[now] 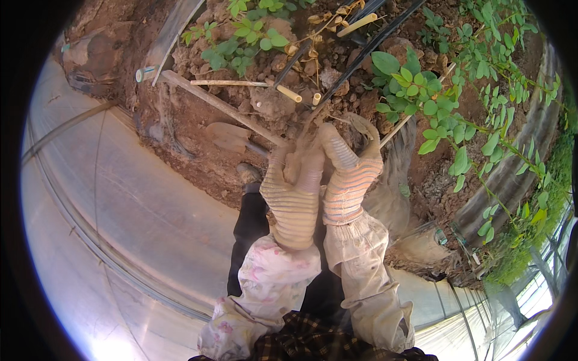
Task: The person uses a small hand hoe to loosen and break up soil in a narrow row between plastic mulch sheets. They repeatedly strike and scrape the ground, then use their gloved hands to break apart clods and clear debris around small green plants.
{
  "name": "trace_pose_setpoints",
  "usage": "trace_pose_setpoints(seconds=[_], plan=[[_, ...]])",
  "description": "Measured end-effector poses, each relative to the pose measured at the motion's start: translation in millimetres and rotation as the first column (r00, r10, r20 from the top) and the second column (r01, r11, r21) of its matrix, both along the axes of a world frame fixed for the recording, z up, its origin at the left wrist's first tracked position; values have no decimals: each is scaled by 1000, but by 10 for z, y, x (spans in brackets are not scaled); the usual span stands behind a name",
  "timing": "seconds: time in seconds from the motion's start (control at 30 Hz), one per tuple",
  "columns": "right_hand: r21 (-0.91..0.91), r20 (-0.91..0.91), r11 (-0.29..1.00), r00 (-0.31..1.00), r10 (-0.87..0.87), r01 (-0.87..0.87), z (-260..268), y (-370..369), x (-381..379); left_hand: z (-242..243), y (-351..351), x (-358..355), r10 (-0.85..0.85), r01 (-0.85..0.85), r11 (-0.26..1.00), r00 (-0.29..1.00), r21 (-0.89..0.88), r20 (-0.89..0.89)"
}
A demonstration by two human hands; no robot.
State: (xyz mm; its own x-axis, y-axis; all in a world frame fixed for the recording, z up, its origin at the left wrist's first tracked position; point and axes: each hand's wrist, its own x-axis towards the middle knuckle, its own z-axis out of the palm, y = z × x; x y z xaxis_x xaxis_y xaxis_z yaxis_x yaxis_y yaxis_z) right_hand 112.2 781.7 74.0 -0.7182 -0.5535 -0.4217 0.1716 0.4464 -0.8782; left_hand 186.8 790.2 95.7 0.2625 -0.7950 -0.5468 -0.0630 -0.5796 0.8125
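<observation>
My left hand (291, 194), in a soil-stained striped knit glove, is closed around a soil-caked strip (303, 142). The strip seems to join the black drip tube (361, 58) that slants down from the top; dirt hides the join. Close on its right is my right hand (350, 176) in an orange-striped glove, thumb and fingers curved over the soil. Whether it grips anything is hidden. A dirt-covered trowel (229, 136) lies left of my hands, its handle passing behind the left glove. A wooden stick (221, 106) slopes down to the same glove.
Leafy green plants (406, 85) grow from the clods on the right, and more seedlings (244, 45) at top. Short pale hollow stakes (289, 94) poke out near dried stems (311, 49). Plastic sheeting (135, 194) curves along the left. Long leafy shoots (496, 144) arch at right.
</observation>
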Motion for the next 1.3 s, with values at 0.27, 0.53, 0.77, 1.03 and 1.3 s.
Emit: trace_pose_setpoints(seconds=[0.27, 0.53, 0.77, 1.03, 1.3], plan=[[-12, 313, 991, 942, -123, 133, -71, 409, -150, -86, 132, 331, 144, 6, 911, 933, 412, -331], [-20, -71, 997, 995, 66, -68, -35, 180, -612, -361, 87, 329, -24, 133, 934, 949, 330, -313], [68, -582, 958, 769, 264, -277, -253, -261, -707, -652, 100, 55, -243, 277, 954, 938, 114, -247], [82, -287, 961, 917, 277, -265, -259, 350, -875, -507, 216, 267, -139, 215, 945, 946, 245, -294], [283, -154, 910, 922, 356, -304, -333, 595, -1134, -522, 437, 350, -397, 409, 885, 912, 224, -101]])
